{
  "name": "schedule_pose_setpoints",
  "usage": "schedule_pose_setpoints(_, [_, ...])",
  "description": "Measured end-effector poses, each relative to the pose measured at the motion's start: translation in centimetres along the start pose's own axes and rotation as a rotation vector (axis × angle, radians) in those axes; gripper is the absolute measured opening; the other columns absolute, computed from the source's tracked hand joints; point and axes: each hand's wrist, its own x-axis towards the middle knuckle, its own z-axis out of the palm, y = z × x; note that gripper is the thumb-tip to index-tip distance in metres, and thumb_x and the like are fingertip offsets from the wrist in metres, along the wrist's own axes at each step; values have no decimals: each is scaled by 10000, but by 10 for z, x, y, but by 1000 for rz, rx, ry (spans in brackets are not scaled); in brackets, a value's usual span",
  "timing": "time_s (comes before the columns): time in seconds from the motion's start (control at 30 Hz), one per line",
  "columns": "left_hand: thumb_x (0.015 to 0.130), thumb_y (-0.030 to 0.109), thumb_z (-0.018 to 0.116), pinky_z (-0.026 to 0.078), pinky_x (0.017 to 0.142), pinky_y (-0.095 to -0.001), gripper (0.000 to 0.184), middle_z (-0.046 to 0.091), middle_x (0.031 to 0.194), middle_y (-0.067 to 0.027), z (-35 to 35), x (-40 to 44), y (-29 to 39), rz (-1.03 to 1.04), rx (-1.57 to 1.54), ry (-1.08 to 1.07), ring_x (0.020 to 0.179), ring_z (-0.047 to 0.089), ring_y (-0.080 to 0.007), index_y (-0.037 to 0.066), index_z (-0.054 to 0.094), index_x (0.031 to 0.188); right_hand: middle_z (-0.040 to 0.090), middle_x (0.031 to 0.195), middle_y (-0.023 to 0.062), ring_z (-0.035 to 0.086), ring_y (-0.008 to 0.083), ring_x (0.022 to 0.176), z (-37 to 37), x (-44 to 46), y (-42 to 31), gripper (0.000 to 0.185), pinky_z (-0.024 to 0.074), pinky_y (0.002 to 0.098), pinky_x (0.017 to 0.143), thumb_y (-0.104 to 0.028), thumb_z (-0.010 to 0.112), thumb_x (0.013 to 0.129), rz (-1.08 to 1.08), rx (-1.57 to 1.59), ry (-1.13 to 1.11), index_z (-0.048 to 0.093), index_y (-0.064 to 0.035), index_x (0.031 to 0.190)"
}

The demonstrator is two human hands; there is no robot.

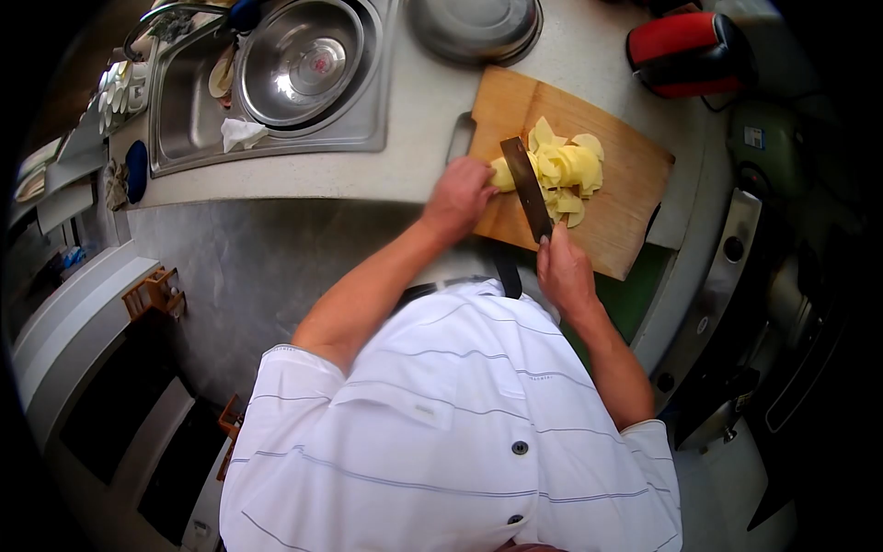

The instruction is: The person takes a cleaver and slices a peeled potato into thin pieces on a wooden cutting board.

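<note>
On a wooden cutting board [618, 225] lies a heap of thin, pale yellow potato slices [578, 167]. My right hand [565, 274] is closed round the handle of a kitchen knife [526, 187], whose broad dark blade stands across the left side of the heap. Left of the blade, my left hand [459, 197] grips the uncut end of a peeled potato [501, 174] with curled fingers. The knife's handle is mostly hidden inside my right hand.
A steel sink [189, 115] with a metal bowl [299, 64] is at the upper left. Behind the board sits an upturned steel pan or lid [474, 28]. A red and black kettle [685, 55] stands at the back right, with a stove [713, 294] along the right side.
</note>
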Motion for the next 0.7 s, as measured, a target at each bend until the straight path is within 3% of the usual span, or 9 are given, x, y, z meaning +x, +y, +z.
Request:
schedule_pose_setpoints(0.17, [778,39,828,531,930,-434,320,693,1087,-166,1,0,-2,-4,-2,1,1053,650,-373,-3,664,1051,652,730,279,643,512,677,17,12,8,139,490,603,598,-93,590,996,-54,17,42,484,-17,1044])
schedule_pose_setpoints(0.47, [783,38,825,532,926,-438,316,693,1080,-171,3,-1,-2,-4,2,5,1043,651,-378,-5,667,1053,650,724,289,649,517,682,-6,-2,-6,149,508,602,609,-98,589,998,30,-17,0,481,-1,1032])
schedule_pose_setpoints(0.7, [779,48,829,534,925,-437,322,697,1076,-162,3,0,-2,1,-11,27,1037,655,-372,-7,668,1053,660,724,290,656,512,669,0,-7,0,290,514,596,618,-104,574,1005,69,-21,-57,502,61,1232])
